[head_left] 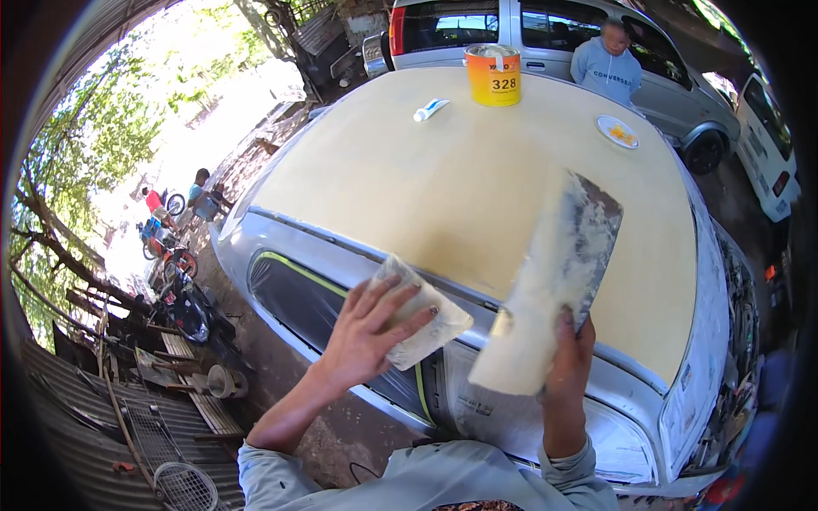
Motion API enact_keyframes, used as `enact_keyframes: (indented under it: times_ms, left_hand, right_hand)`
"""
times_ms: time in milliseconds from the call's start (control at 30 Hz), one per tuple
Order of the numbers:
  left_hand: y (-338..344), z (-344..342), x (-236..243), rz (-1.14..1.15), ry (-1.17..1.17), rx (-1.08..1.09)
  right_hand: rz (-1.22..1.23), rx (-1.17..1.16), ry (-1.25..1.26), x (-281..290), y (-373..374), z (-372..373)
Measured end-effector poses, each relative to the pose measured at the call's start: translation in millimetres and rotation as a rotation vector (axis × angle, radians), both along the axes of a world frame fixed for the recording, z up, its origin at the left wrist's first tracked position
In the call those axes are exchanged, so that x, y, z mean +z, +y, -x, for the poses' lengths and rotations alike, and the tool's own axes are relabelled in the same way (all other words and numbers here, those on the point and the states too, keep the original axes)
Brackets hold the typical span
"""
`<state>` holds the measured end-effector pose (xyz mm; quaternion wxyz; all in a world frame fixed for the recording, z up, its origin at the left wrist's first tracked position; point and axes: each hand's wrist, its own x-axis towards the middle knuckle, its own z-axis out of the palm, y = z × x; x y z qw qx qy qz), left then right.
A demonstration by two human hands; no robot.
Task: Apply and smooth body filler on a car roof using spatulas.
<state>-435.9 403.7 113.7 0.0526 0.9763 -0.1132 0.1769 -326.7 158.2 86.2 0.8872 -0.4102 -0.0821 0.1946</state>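
Observation:
My left hand (pixel 366 328) grips a small, pale rectangular spreader (pixel 439 328) smeared with putty, fingers laid across its face. In my right hand (pixel 569 358) is a long flat mixing board (pixel 554 281). Cream putty coats its near part, while its far end is dark grey with whitish streaks. Both tools are held up above the near edge of a car roof (pixel 383 170) covered in smooth cream filler. They are close together but apart. My right thumb presses on the board's edge; the fingers beneath are hidden.
On the roof's far side stand a yellow-orange can (pixel 494 78), a white-and-blue tube (pixel 431 110) and a small plate of yellow paste (pixel 617 132). Dark plastic edged with green tape covers the side window (pixel 307 289). A person (pixel 607 64) stands beyond, beside a silver vehicle (pixel 545 38). Motorcycles (pixel 187 311) stand left.

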Motion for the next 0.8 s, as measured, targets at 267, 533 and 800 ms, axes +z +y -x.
enact_keyframes:
  times_ms: [267,533,800]
  left_hand:
    - [25,-129,24,0.031,0.216,-0.239]
    - [176,-412,-16,0.179,0.300,0.105]
    - [187,-489,-34,-0.047,0.349,0.187]
  right_hand:
    - [0.383,-0.949,-0.278,-59,-16,-62]
    - [1.515,-0.989,-0.856,-95,-49,-40]
    - [1.126,-1.122,-0.058,-90,-35,-43]
